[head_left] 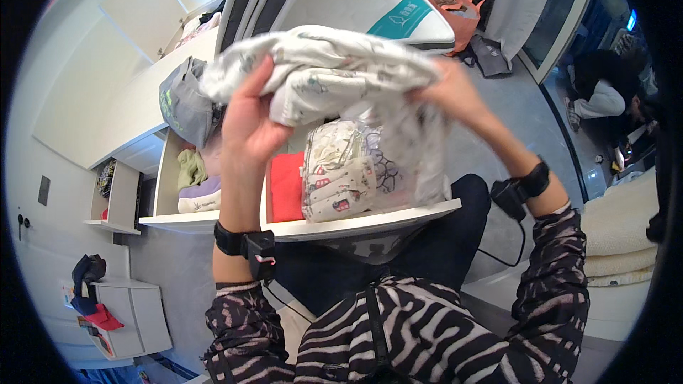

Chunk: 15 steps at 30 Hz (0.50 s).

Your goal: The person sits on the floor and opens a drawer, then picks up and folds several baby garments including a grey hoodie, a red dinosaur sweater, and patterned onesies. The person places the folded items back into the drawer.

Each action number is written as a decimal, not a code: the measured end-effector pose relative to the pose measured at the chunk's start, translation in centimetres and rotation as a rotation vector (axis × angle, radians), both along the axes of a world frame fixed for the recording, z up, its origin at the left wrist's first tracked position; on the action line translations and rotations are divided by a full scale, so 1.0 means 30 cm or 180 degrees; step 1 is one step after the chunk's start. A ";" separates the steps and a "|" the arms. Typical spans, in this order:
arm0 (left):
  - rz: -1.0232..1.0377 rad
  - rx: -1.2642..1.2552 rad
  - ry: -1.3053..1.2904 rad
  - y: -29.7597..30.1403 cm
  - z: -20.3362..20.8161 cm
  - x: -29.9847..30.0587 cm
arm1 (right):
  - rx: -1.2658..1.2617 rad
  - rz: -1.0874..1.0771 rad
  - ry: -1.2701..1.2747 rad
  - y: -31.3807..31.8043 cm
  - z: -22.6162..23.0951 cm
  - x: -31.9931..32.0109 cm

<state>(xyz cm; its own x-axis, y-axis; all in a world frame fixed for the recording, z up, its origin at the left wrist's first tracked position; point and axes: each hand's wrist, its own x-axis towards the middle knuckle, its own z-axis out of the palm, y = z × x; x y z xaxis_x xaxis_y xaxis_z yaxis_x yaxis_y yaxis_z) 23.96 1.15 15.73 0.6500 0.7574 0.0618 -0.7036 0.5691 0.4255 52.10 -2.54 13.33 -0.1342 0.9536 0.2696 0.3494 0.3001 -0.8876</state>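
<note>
A white printed cloth (334, 57), soft and bunched, hangs between my two raised hands above an open drawer. My left hand (252, 117) grips its left end, thumb over the fabric. At its right end my right hand (445, 92) is closed on the cloth, a little blurred by motion. Below, the drawer (370, 219) holds a folded red cloth (286, 186) at its left. Beside that lies a clear-wrapped bundle of white printed fabric (338, 178). More pale fabric (420, 156) is partly blurred at the drawer's right side.
Left of this drawer, another open drawer (181, 222) contains folded clothes. A grey bag (186, 99) sits at the cabinet's edge. Mattresses (341, 0) lean behind. An orange bag (455, 18) stands on the floor at the back right. Another person (605, 92) crouches at far right.
</note>
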 end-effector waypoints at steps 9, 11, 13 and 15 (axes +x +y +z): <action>0.2179 0.3224 0.3120 -0.062 -0.052 0.008 | 0.1016 -0.0178 0.0174 -0.043 0.239 -0.025; 0.1475 0.3268 0.2712 -0.077 -0.051 0.092 | 0.0769 0.0109 0.0790 -0.040 0.246 -0.086; 0.0062 0.2237 0.2203 -0.097 -0.076 0.153 | 0.0177 0.1135 0.2050 -0.044 0.236 -0.141; 0.0296 0.2437 0.2365 -0.130 -0.130 0.200 | 0.0295 0.1092 0.2420 -0.049 0.182 -0.219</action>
<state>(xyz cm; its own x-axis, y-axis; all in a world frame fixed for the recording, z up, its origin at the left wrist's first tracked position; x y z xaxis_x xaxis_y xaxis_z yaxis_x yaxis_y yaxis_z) 29.95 -2.74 11.83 0.6621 0.7334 0.1542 -0.1482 -0.0736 0.9862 45.52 -4.00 18.78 -0.1628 0.8625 0.4791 -0.4581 0.3640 -0.8109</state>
